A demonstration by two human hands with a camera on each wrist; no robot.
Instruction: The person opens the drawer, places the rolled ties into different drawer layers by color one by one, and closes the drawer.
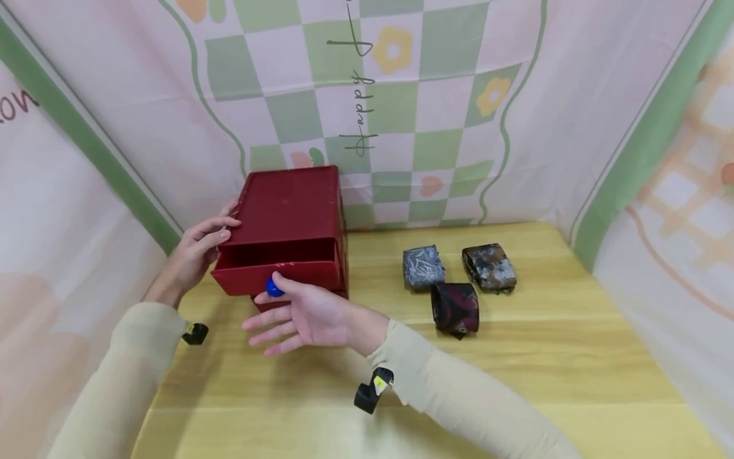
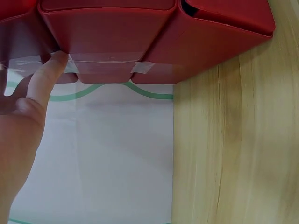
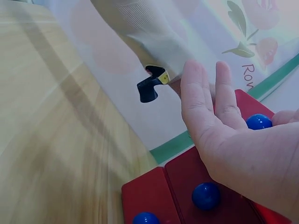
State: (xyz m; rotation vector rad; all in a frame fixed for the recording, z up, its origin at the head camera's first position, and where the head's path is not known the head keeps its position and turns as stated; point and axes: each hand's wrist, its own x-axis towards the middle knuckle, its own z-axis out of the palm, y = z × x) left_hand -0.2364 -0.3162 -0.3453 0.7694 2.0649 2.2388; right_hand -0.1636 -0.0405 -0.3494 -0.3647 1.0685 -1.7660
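A dark red drawer box [image 1: 289, 204] stands at the back left of the wooden table. Its top drawer [image 1: 298, 274] is pulled partway out, with the dark inside showing. My right hand [image 1: 318, 319] pinches the blue knob [image 1: 274, 287] on that drawer's front between thumb and index finger, the other fingers spread below. In the right wrist view, this knob [image 3: 258, 122] sits by the thumb, and two more blue knobs [image 3: 206, 196] show on the drawers below. My left hand [image 1: 197, 248] rests against the box's left side; in the left wrist view a finger [image 2: 49, 77] touches the red side.
Three rolled patterned neckties lie right of the box: a grey-blue one [image 1: 423, 268], a brown and black one [image 1: 489, 268] and a dark maroon one [image 1: 455, 308]. Printed cloth walls [image 1: 395, 115] enclose the table [image 1: 545, 357] at the back and both sides.
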